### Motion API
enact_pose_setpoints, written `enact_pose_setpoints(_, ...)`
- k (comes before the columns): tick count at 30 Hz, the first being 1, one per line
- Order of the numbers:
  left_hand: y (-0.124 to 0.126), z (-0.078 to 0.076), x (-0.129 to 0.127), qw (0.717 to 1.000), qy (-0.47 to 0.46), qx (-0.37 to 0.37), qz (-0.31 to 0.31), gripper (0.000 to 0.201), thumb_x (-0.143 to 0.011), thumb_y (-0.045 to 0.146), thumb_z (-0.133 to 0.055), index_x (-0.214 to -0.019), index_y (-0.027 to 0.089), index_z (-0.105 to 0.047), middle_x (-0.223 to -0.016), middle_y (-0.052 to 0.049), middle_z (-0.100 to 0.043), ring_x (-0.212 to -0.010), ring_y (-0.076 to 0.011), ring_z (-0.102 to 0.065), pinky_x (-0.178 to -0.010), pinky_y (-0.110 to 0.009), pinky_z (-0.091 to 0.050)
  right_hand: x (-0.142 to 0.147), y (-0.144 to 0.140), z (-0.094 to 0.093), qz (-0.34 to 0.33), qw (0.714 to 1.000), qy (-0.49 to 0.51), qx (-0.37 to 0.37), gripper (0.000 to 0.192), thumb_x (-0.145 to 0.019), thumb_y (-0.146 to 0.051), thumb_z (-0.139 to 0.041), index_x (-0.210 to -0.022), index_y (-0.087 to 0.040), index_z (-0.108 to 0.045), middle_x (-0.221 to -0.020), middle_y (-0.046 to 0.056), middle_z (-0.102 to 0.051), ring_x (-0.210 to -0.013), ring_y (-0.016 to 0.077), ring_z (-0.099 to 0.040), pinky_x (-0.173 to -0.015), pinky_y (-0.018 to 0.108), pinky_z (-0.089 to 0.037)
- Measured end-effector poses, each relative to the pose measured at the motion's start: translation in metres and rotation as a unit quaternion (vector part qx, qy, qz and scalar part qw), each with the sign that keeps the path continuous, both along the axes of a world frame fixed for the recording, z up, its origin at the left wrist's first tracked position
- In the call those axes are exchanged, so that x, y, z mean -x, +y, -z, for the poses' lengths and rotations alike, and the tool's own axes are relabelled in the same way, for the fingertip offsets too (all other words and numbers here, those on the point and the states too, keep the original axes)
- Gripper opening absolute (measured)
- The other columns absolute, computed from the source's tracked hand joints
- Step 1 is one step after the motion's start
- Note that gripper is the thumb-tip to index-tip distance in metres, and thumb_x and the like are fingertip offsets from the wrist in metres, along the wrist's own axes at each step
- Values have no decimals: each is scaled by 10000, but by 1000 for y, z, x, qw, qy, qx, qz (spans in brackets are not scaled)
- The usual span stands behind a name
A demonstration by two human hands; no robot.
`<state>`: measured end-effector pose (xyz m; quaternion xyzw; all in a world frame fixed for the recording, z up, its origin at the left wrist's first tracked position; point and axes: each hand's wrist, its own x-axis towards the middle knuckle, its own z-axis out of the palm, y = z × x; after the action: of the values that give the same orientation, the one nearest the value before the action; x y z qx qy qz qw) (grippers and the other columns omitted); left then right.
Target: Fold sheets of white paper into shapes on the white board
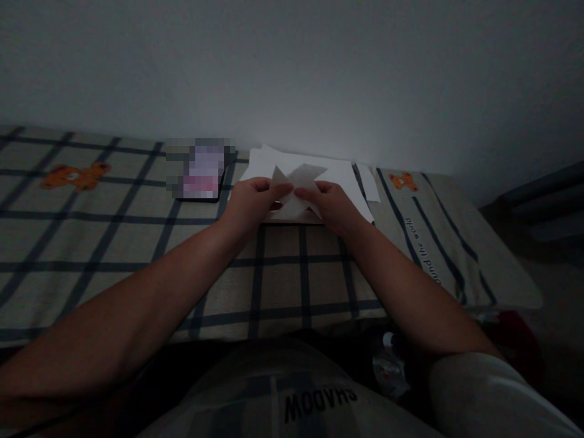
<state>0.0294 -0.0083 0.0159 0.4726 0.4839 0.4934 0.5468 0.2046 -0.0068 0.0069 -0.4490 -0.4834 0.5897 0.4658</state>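
A folded piece of white paper with pointed flaps is held up between both hands. My left hand pinches its left side with thumb and fingers. My right hand grips its right side. Under and behind the hands lie several flat white paper sheets on a checked bed cover. The room is dim.
A phone-like device with a lit, blurred screen lies left of the papers. The cover has orange bear prints and dark stripes. A plain wall stands right behind. A plastic bottle sits low near my lap.
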Motion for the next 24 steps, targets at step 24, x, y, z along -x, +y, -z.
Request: enact_pose_setpoints(24,11,4,7,998,36,-3,43,178,-669,304,-881,-725,191,-754,-746,-38,-747,-669,-161,-686,-668,-302,-578,-14,10,-1,9,999,36,32,304,-610,-310,-879,-828,-168,-723,-890,67,-762,-804,196,-697,-791,349,-590)
